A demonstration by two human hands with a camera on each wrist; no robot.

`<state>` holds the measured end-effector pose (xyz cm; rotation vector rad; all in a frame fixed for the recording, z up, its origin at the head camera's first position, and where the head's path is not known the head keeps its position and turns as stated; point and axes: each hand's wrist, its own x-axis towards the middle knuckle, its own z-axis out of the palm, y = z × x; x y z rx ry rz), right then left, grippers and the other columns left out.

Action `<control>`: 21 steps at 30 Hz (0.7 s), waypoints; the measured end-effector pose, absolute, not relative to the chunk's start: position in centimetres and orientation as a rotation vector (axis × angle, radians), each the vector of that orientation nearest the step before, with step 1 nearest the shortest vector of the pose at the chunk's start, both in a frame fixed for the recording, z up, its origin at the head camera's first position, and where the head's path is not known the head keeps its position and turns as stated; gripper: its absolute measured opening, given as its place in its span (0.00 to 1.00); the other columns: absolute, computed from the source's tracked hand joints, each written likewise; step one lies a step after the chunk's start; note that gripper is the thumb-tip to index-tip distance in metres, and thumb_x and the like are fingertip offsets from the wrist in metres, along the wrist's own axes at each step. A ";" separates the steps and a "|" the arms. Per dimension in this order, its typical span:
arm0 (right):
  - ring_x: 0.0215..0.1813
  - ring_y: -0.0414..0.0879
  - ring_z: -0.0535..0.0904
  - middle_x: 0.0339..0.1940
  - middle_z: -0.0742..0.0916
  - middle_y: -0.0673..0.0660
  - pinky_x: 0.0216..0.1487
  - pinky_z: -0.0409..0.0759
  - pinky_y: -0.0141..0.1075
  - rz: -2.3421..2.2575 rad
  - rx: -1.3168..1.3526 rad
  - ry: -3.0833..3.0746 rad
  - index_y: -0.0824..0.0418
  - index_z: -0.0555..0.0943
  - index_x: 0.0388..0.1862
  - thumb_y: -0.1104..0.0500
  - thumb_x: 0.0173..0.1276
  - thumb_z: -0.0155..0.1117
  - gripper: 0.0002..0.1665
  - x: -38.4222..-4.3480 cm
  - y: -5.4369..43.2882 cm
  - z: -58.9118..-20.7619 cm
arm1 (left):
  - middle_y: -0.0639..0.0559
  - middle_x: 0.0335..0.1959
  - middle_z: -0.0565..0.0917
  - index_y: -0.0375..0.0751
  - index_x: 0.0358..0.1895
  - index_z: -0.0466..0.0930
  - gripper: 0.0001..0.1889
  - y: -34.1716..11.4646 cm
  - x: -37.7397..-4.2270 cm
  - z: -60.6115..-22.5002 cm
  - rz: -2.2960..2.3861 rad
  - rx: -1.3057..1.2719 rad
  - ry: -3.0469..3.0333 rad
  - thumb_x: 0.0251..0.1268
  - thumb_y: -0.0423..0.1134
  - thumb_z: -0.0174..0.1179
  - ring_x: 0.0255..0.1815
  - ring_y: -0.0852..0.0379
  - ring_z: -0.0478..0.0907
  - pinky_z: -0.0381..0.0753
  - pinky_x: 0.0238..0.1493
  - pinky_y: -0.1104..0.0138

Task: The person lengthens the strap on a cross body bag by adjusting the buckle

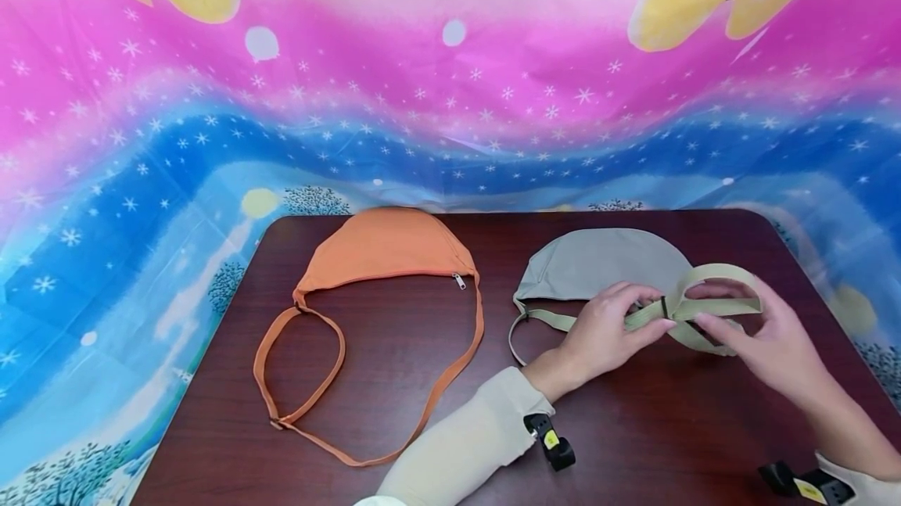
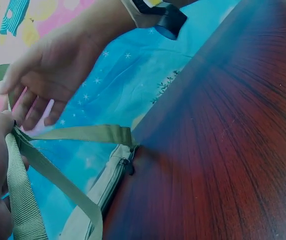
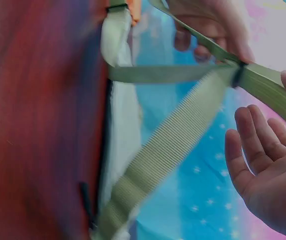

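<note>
A grey-green waist bag (image 1: 605, 263) lies at the right of the table, its light green strap (image 3: 153, 150) lifted off the surface. My left hand (image 1: 605, 330) pinches the strap beside a small dark slider buckle (image 3: 239, 75). Opposite it, my right hand (image 1: 781, 342) holds the looped part of the strap with thumb and fingers; its other fingers are spread in the right wrist view. The strap loop stands between both hands in the head view. Part of the bag is hidden behind the left hand and the loop.
An orange waist bag (image 1: 394, 248) lies on the left of the dark wooden table (image 1: 232, 349), its orange strap (image 1: 450, 381) looped toward the front edge. Behind the table hangs a patterned pink and blue cloth (image 1: 422, 99).
</note>
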<state>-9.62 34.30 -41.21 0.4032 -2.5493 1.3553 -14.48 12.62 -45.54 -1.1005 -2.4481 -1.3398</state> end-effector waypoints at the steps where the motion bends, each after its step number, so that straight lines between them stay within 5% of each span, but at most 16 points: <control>1: 0.49 0.30 0.82 0.52 0.85 0.41 0.42 0.78 0.21 1.353 0.412 -2.538 0.66 0.72 0.68 0.79 0.64 0.65 0.34 -9.7 34.4 -40.9 | 0.58 0.51 0.82 0.46 0.58 0.80 0.17 12.6 -14.5 -45.5 -1.328 -1.105 -2.451 0.72 0.47 0.64 0.47 0.72 0.72 0.66 0.50 0.86; 7: 0.50 0.29 0.81 0.56 0.81 0.45 0.45 0.77 0.18 1.296 0.467 -2.527 0.66 0.73 0.70 0.82 0.60 0.67 0.38 -9.9 34.7 -39.3 | 0.60 0.49 0.82 0.47 0.58 0.81 0.17 12.7 -14.4 -45.4 -1.247 -1.126 -2.485 0.71 0.48 0.66 0.44 0.72 0.70 0.66 0.48 0.86; 12: 0.52 0.26 0.74 0.52 0.82 0.44 0.44 0.72 0.15 0.997 0.515 -2.595 0.59 0.83 0.58 0.74 0.56 0.77 0.30 -10.1 34.3 -37.9 | 0.61 0.46 0.80 0.48 0.56 0.82 0.16 12.7 -14.3 -45.2 -1.210 -1.142 -2.495 0.71 0.48 0.66 0.42 0.73 0.69 0.66 0.45 0.87; 21: 0.27 0.31 0.65 0.41 0.87 0.49 0.24 0.65 0.31 0.508 0.603 -2.826 0.53 0.87 0.48 0.59 0.52 0.84 0.23 -10.3 34.3 -37.5 | 0.61 0.47 0.80 0.48 0.56 0.82 0.16 12.9 -14.2 -45.2 -1.174 -1.165 -2.520 0.72 0.49 0.65 0.42 0.73 0.69 0.66 0.45 0.87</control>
